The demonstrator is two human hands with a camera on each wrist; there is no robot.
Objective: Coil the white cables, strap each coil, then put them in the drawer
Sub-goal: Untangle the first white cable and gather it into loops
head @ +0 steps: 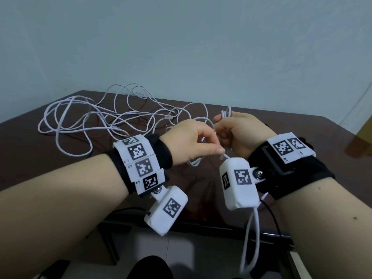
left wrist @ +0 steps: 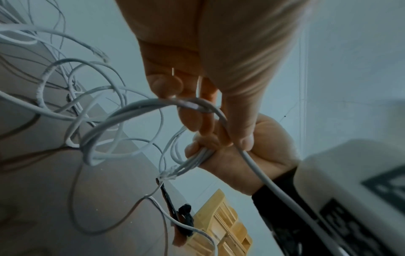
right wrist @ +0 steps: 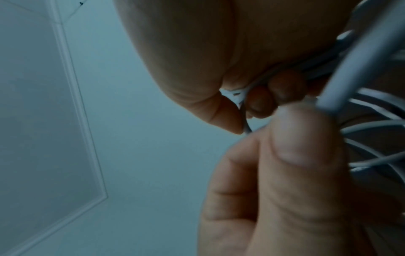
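Observation:
Loose white cables (head: pixel 90 115) sprawl in a tangle over the back left of the dark table (head: pixel 312 127). My right hand (head: pixel 235 129) grips a bundle of white cable loops (head: pixel 226 113), which stick up above its fingers. One long loop (head: pixel 250 234) hangs below that wrist, past the table's front edge. My left hand (head: pixel 217 150) pinches a strand of the same cable right beside the right hand. In the left wrist view the left hand (left wrist: pixel 223 131) pinches the strand (left wrist: pixel 263 176) and the right hand (left wrist: pixel 245 161) clamps the bundle (left wrist: pixel 192 162). In the right wrist view the cable (right wrist: pixel 342 72) crosses close by.
Black straps (left wrist: pixel 184 220) lie on the table near its right edge. A yellow wooden piece of furniture (left wrist: pixel 221 230) stands beyond that edge, low at the right (head: pixel 364 135). A plain wall rises behind the table. No drawer shows in any view.

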